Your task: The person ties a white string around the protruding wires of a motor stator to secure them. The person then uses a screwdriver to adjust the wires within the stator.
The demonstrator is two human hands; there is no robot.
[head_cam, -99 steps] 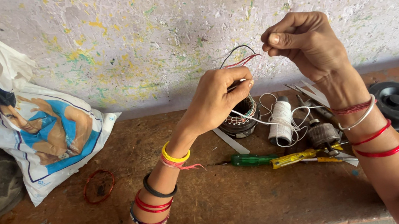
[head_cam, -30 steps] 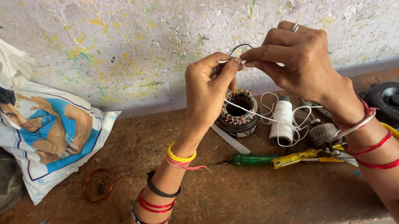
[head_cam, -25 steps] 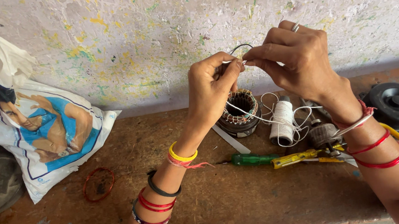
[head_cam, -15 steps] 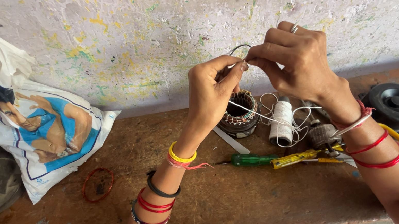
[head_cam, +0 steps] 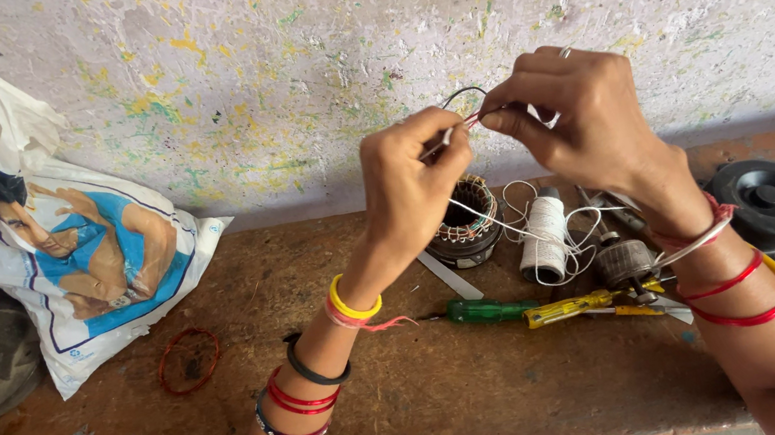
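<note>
Both hands are raised above a wooden bench (head_cam: 432, 393). My left hand (head_cam: 412, 179) pinches a thin wire lead (head_cam: 463, 96) between thumb and fingers. My right hand (head_cam: 575, 115) pinches the same lead from the other side, fingertips almost touching. The lead loops up dark and runs down as white thread to a wound motor stator (head_cam: 465, 232) standing on the bench below the hands. Next to the stator a spool of white thread (head_cam: 544, 238) stands upright. Both wrists carry coloured bangles.
A printed white plastic bag (head_cam: 78, 241) leans on the wall at left. A red wire ring (head_cam: 189, 359) lies near it. A green-handled screwdriver (head_cam: 492, 310), a yellow-handled tool (head_cam: 572, 308), a small rotor (head_cam: 624, 260) and a black round part (head_cam: 767, 202) lie right.
My right hand came down and in from the upper right, and both hands now meet on the wire lead. Over the last second they barely shift.
</note>
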